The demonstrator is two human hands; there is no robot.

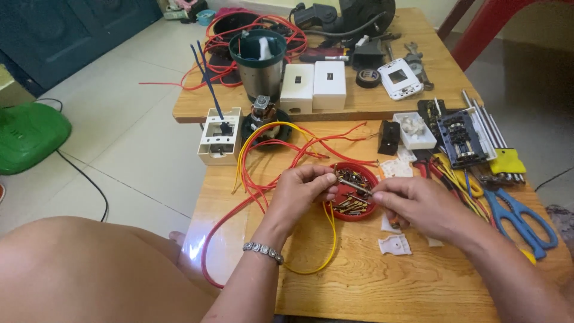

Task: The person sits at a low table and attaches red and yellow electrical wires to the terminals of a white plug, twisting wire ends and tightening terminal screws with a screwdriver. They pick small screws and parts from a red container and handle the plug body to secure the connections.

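My left hand (302, 191) and my right hand (418, 206) meet over a small red dish (359, 212) filled with several screws and small metal parts. Between the fingertips of both hands a thin metal screw (354, 186) is pinched, held just above the dish. The left wrist wears a beaded bracelet (263, 251). Red wires (263, 191) and a yellow wire (326, 251) loop across the wooden table (371, 281) under my left forearm. Small white plastic pieces (394, 244) lie right below my right hand.
Blue scissors (520, 218), hex keys (487, 128), a black terminal block (457, 137) and a white tray (415, 131) crowd the right side. A white switch box (218, 136), a blender motor base (262, 63) and white switch plates (314, 84) stand farther back. A green object (27, 134) lies on the floor.
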